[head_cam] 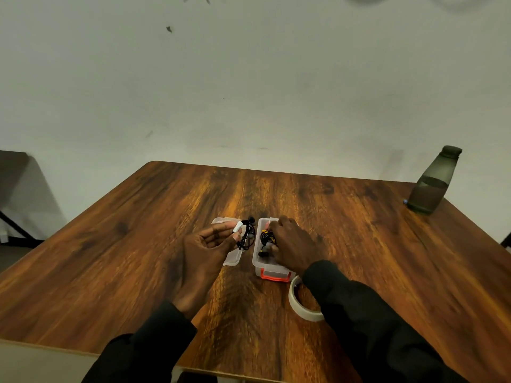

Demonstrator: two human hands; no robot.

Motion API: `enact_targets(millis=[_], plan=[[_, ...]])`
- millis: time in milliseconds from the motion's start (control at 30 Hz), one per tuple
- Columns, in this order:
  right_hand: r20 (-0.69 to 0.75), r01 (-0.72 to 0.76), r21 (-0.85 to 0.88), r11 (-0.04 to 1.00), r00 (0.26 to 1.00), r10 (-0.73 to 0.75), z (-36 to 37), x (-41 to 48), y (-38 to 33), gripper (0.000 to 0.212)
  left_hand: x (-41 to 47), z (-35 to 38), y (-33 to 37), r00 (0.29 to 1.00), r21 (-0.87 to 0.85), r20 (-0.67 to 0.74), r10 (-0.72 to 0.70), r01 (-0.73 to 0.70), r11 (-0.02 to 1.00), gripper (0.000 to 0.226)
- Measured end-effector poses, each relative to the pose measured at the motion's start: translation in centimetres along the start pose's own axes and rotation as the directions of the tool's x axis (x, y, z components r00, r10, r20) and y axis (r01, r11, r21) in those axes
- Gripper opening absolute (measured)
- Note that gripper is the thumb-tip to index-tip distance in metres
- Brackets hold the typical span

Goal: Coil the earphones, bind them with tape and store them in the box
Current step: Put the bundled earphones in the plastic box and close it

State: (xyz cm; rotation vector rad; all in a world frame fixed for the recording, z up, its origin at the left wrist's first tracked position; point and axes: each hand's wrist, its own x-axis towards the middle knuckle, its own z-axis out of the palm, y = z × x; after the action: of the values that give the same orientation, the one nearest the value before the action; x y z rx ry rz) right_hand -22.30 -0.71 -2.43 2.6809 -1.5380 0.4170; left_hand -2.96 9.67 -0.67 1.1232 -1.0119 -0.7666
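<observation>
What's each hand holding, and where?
Left hand pinches coiled earphones at their taped band. Right hand is inside the box; grip unclear.

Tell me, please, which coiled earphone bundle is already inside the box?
The black coil with yellow bits, under the right hand; the white-taped black coil is pinched by the left hand outside the clear plastic box.

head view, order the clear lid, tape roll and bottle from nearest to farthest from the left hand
1. Clear lid, directly under the left hand, which holds the coiled earphones.
2. Tape roll, near side, right of centre.
3. Bottle, far right corner.
</observation>
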Motion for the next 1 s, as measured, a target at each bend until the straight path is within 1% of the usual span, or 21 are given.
enact_targets(millis=[67, 133, 167, 267, 300, 367, 467, 533, 633, 733, 867, 1000], plan=[[0.015, 0.001, 0.001, 1.0, 1.0, -0.001, 0.0, 0.0, -0.1, 0.065, -0.1, 0.1, -0.1, 1.0, 0.003, 0.005, -0.007, 0.007, 1.0, 0.032], [0.012, 0.001, -0.002, 1.0, 1.0, -0.001, -0.1, 0.0, -0.3, 0.067, -0.2, 0.1, -0.1, 1.0, -0.001, 0.009, -0.012, 0.012, 1.0, 0.031], [0.003, 0.003, -0.014, 1.0, 1.0, -0.003, -0.1, 0.0, -0.4, 0.062, -0.3, 0.1, -0.1, 1.0, -0.005, 0.011, -0.014, 0.014, 1.0, 0.031], [-0.013, 0.013, -0.068, 0.998, 1.0, -0.014, -0.5, 0.0, -0.4, 0.034, -0.4, 0.0, -0.2, 1.0, 0.002, 0.003, -0.021, 0.021, 1.0, 0.03], [-0.009, 0.012, -0.073, 0.997, 1.0, -0.013, -0.5, 0.0, -0.3, 0.028, -0.4, -0.1, -0.2, 1.0, 0.004, 0.0, -0.026, 0.026, 1.0, 0.031], [0.011, 0.019, -0.041, 0.999, 1.0, -0.019, -0.4, 0.0, -0.1, 0.022, -0.3, -0.2, -0.3, 1.0, 0.011, -0.003, -0.03, 0.03, 0.999, 0.031], [0.042, 0.041, 0.033, 0.999, 0.998, -0.042, -0.2, 0.2, 0.3, 0.019, -0.2, -0.1, -0.2, 0.999, 0.022, -0.001, -0.037, 0.037, 0.999, 0.031], [-0.009, 0.037, 0.118, 0.992, 0.999, -0.036, -0.1, 0.1, 0.8, 0.021, -0.1, -0.1, -0.1, 1.0, 0.035, 0.004, -0.024, 0.024, 0.999, 0.03], [-0.184, -0.014, 0.256, 0.967, 0.981, 0.063, -0.6, -0.7, 1.8, 0.018, 0.1, 0.2, 0.4, 0.999, 0.07, 0.034, 0.017, -0.019, 0.997, 0.027], [-0.303, -0.042, 0.353, 0.935, 0.94, 0.156, -1.5, -2.0, 2.5, 0.017, 0.6, 1.1, 0.8, 0.99, 0.158, 0.119, 0.08, -0.099, 0.982, 0.021], [-0.353, -0.037, 0.414, 0.91, 0.914, 0.198, -2.3, -4.0, 3.0, 0.015, 1.1, 2.6, -0.1, 0.948, 0.343, 0.293, 0.127, -0.228, 0.911, 0.019], [-0.39, -0.019, 0.437, 0.899, 0.897, 0.208, -2.5, -5.6, 3.5, 0.009, 1.3, 4.2, -0.8, 0.903, 0.51, 0.426, 0.06, -0.295, 0.808, 0.023]])
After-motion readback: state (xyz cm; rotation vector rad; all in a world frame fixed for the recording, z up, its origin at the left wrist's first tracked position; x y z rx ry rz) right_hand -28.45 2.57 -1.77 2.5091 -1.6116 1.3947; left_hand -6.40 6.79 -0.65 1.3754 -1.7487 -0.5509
